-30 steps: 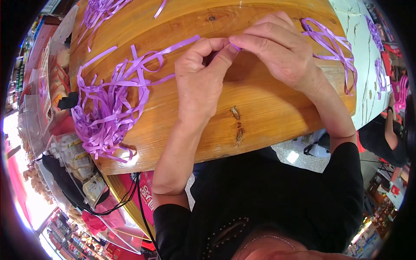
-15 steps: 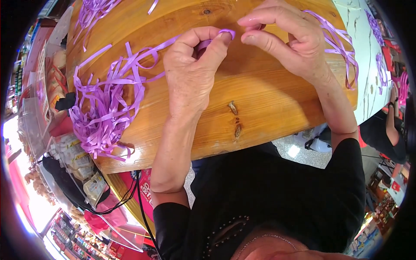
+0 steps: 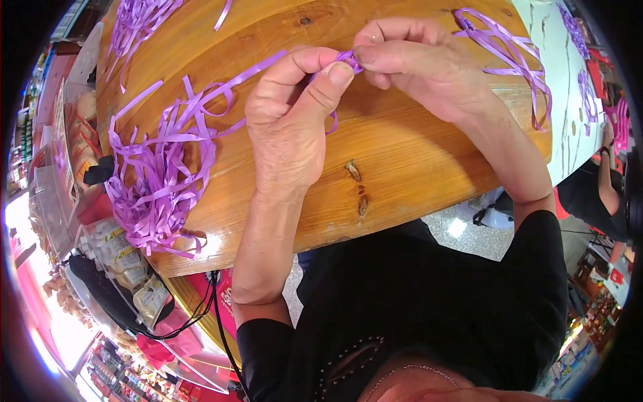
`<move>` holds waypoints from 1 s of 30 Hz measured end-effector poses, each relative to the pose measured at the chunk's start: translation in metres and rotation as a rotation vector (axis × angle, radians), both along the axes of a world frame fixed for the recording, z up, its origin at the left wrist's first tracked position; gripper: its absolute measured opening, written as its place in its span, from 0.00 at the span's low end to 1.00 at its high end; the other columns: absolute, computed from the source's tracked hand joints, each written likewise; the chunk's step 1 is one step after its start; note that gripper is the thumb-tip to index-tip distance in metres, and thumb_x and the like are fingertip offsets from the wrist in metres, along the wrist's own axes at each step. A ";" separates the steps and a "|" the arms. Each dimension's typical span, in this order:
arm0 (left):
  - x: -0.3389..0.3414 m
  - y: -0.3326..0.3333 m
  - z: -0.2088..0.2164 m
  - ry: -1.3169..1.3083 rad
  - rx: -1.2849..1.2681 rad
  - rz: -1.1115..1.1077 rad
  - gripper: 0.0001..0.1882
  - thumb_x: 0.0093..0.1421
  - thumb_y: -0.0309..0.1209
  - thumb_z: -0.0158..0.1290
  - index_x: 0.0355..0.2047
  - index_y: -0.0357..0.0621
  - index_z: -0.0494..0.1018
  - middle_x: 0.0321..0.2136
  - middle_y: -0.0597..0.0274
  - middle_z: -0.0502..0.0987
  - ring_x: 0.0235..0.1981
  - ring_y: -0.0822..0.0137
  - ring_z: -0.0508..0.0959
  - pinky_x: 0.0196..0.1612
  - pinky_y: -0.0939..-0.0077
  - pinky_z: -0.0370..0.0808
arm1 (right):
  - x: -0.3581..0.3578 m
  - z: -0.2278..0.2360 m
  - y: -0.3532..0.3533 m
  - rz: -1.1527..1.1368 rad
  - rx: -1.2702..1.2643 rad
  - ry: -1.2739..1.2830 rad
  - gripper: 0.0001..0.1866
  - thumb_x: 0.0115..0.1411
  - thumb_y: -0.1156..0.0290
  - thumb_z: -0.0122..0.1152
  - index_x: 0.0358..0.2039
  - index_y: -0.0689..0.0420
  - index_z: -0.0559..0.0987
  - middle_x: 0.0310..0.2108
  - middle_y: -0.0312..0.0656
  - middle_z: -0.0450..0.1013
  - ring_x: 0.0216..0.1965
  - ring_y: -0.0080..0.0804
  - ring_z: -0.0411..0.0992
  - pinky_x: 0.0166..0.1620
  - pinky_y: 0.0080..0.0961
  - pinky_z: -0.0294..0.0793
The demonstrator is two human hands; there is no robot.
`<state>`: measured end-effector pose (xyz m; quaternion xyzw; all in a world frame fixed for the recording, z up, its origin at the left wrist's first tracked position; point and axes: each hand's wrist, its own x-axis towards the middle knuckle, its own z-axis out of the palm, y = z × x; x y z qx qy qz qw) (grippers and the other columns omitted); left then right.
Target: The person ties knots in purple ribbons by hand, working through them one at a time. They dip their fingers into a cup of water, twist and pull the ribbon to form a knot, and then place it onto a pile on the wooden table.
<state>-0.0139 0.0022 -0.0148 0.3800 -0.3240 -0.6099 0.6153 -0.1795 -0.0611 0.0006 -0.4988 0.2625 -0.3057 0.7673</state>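
Observation:
Between my two hands is a purple ribbon (image 3: pixel 349 60), bunched into a small loop or knot at the fingertips. My left hand (image 3: pixel 293 110) pinches it between thumb and bent forefinger, and a tail of it hangs just below the fingers. From the other side, the thumb and fingers of my right hand (image 3: pixel 429 70) close on the same spot, partly hiding the knot. A strip of ribbon runs behind my left hand toward a loose heap of purple ribbons (image 3: pixel 157 181) on the wooden table (image 3: pixel 415 161).
More purple ribbons lie at the far left (image 3: pixel 144 23) and the right edge (image 3: pixel 512 50) of the table. A white marbled surface (image 3: pixel 569 100) adjoins on the right, where another person's arm (image 3: pixel 607 177) shows. Clear bins with packets (image 3: pixel 130 261) stand left of the table.
My right hand has moved left and taken hold of the ribbon at my left fingertips. The ribbon there now looks more bunched. The view has shifted slightly.

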 end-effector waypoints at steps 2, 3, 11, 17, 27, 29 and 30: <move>0.001 -0.001 -0.005 0.092 -0.053 -0.022 0.05 0.55 0.21 0.56 0.33 0.39 0.75 0.25 0.72 0.73 0.23 0.83 0.66 0.23 0.91 0.60 | 0.003 0.002 0.004 -0.036 -0.121 0.017 0.07 0.58 0.73 0.56 0.33 0.64 0.75 0.27 0.32 0.69 0.29 0.18 0.65 0.36 0.17 0.64; 0.001 -0.002 -0.007 0.185 -0.105 -0.044 0.05 0.55 0.21 0.55 0.34 0.39 0.75 0.26 0.70 0.74 0.23 0.83 0.66 0.22 0.90 0.60 | 0.004 0.004 0.007 -0.072 -0.241 0.036 0.07 0.58 0.74 0.55 0.34 0.65 0.75 0.28 0.34 0.69 0.31 0.20 0.66 0.38 0.18 0.66; -0.002 -0.003 -0.007 0.139 -0.119 -0.017 0.06 0.56 0.23 0.55 0.34 0.38 0.74 0.28 0.67 0.76 0.24 0.80 0.67 0.25 0.86 0.61 | 0.007 -0.008 -0.035 -0.351 -1.498 0.007 0.08 0.52 0.80 0.62 0.34 0.61 0.76 0.32 0.44 0.73 0.32 0.35 0.72 0.35 0.23 0.69; -0.002 0.000 -0.003 0.081 -0.090 0.012 0.06 0.56 0.25 0.55 0.35 0.38 0.74 0.28 0.66 0.76 0.24 0.78 0.67 0.27 0.84 0.62 | 0.009 0.000 -0.025 -0.246 -1.422 0.031 0.09 0.51 0.79 0.63 0.34 0.62 0.77 0.30 0.43 0.72 0.33 0.35 0.72 0.36 0.23 0.69; 0.000 0.002 0.001 -0.245 -0.135 0.034 0.08 0.54 0.20 0.57 0.36 0.38 0.76 0.29 0.72 0.74 0.29 0.83 0.69 0.33 0.91 0.66 | -0.001 -0.009 -0.027 0.044 -1.072 -0.326 0.02 0.58 0.78 0.56 0.33 0.61 0.75 0.32 0.35 0.71 0.37 0.18 0.69 0.41 0.13 0.65; -0.001 0.003 0.001 -0.243 -0.123 0.050 0.08 0.54 0.20 0.57 0.35 0.38 0.76 0.27 0.72 0.74 0.28 0.83 0.69 0.32 0.91 0.66 | -0.002 -0.013 -0.029 0.042 -1.085 -0.324 0.03 0.58 0.78 0.56 0.34 0.61 0.75 0.33 0.35 0.71 0.37 0.18 0.69 0.42 0.12 0.65; -0.001 0.003 0.002 -0.240 -0.112 0.065 0.07 0.53 0.21 0.58 0.34 0.38 0.77 0.26 0.72 0.75 0.27 0.83 0.69 0.32 0.91 0.66 | -0.003 -0.014 -0.030 0.041 -1.100 -0.322 0.03 0.59 0.78 0.56 0.34 0.60 0.75 0.34 0.34 0.71 0.37 0.17 0.69 0.42 0.12 0.65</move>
